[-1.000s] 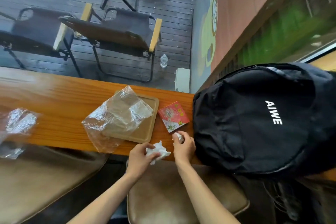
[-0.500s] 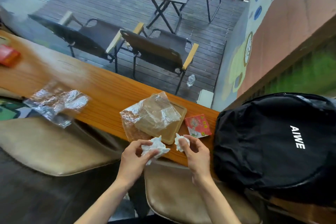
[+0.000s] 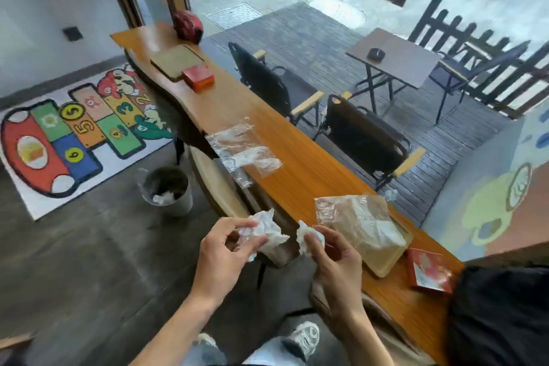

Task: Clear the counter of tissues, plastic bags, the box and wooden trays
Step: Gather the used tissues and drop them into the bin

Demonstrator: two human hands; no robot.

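My left hand (image 3: 221, 258) pinches a crumpled white tissue (image 3: 266, 233) just off the counter's near edge. My right hand (image 3: 334, 261) pinches a smaller crumpled tissue (image 3: 306, 236). On the long wooden counter (image 3: 300, 163) a clear plastic bag (image 3: 355, 217) lies over a wooden tray (image 3: 386, 261). A small red packet (image 3: 427, 272) lies to its right. Another clear plastic bag (image 3: 242, 148) hangs over the counter edge further along. At the far end sit a second wooden tray (image 3: 175, 61) and a red box (image 3: 198, 78).
A metal bin (image 3: 166, 190) holding white waste stands on the floor left of the counter. A black backpack (image 3: 499, 315) sits at the counter's right end. Stools (image 3: 219, 187) stand under the counter. A colourful mat (image 3: 74, 134) lies on the floor.
My view swung left, bringing the bin and the counter's far end into sight. Both hands lifted their tissues off the counter and drew back from it.
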